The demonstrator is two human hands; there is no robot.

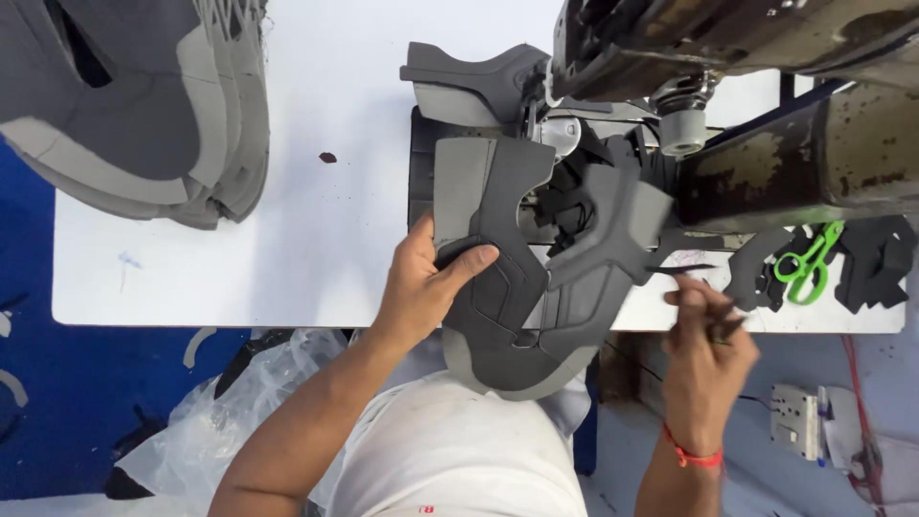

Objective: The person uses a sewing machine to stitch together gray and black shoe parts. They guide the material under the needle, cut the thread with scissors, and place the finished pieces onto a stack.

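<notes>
A grey shoe upper (536, 297), made of dark and light grey panels, lies over the near edge of the white table (316, 230) below the sewing machine (728, 57). My left hand (426, 287) grips its left side, thumb on top of a dark panel. My right hand (704, 335) is to the right of the upper, fingers pinched on a thin dark pointed tool (684, 273) that points left toward the upper. A red string is tied round my right wrist.
A stack of grey shoe uppers (144, 105) sits at the table's far left. Another grey piece (474, 81) lies behind the machine's needle area. Green-handled snips (809, 263) and dark cut pieces (876, 258) rest at the right. A clear plastic bag (220, 421) lies on the floor.
</notes>
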